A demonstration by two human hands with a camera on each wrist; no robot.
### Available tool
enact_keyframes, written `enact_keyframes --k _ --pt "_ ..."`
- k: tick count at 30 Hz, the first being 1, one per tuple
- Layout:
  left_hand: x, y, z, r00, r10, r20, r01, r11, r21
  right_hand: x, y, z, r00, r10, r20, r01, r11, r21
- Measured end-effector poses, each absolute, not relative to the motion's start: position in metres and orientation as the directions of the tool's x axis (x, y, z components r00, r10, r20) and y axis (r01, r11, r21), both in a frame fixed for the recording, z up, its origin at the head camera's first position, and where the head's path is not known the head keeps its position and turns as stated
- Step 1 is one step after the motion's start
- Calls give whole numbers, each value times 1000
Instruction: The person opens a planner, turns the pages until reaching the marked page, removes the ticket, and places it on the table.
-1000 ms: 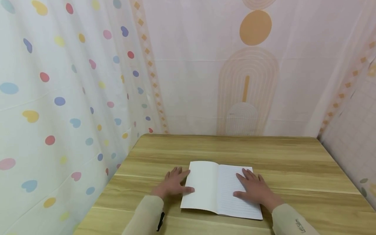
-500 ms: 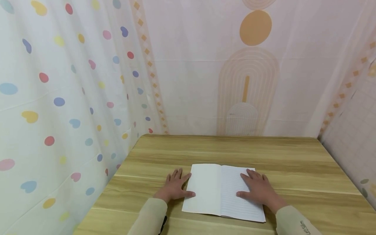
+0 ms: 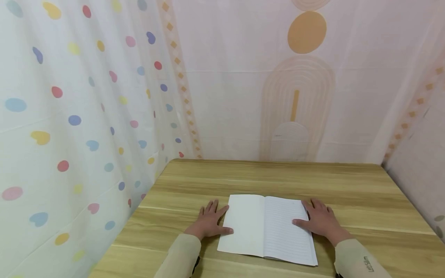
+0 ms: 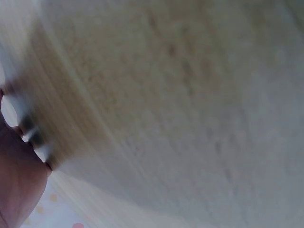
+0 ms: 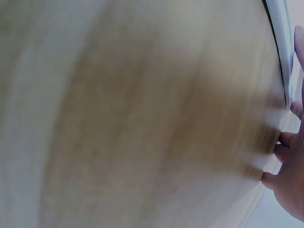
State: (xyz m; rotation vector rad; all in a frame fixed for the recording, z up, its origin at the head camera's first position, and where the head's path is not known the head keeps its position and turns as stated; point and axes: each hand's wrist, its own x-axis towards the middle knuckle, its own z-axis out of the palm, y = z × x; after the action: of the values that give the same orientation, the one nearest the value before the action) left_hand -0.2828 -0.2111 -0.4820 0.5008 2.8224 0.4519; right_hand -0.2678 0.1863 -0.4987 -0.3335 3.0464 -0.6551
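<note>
An open notebook (image 3: 245,227) lies flat on the wooden table, its left page blank and its right page ruled with lines. My left hand (image 3: 208,224) rests at the notebook's left edge, fingers spread, with thumb and index tips touching the page and the other fingers on the wood. At the right edge my right hand (image 3: 321,219) lies spread, its thumb on the ruled page and its outer fingers on the table. The right wrist view shows the notebook's edge (image 5: 281,42) beside that hand's fingers. In the left wrist view only part of the left hand (image 4: 21,175) appears.
The wood-grain table (image 3: 278,175) reaches back to a pale patterned curtain (image 3: 226,96). A curtain with coloured dots (image 3: 87,127) hangs along the left side, and another pale curtain (image 3: 422,166) borders the right.
My right hand has slid rightward from the middle of the ruled page to its outer edge. The notebook sits slightly further right and nearer in view; my left hand keeps its place at the left edge.
</note>
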Motion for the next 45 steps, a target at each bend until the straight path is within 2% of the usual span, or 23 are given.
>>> enact_keyframes --k 5,16,31,35,40,45 --pt "-281 -213 -484 -911 369 -184 290 890 351 -267 183 -493 -980 -197 -2 -180 897 -403" --pt "-277 -215 -487 -909 369 -195 283 888 363 -262 181 -496 -976 -220 7 -206 901 -381" --pt "-280 -213 -486 -908 375 -189 292 888 356 -269 179 -497 -973 -185 137 -228 857 -463" --pt "-280 -212 -484 -908 375 -186 294 889 351 -272 175 -492 -975 -150 166 -218 800 -559" --pt "-281 -212 -484 -910 373 -181 294 889 352 -275 170 -481 -994 -70 78 -105 663 -741" --pt "-283 -212 -484 -911 368 -186 289 892 349 -278 166 -469 -999 -27 17 -30 581 -813"
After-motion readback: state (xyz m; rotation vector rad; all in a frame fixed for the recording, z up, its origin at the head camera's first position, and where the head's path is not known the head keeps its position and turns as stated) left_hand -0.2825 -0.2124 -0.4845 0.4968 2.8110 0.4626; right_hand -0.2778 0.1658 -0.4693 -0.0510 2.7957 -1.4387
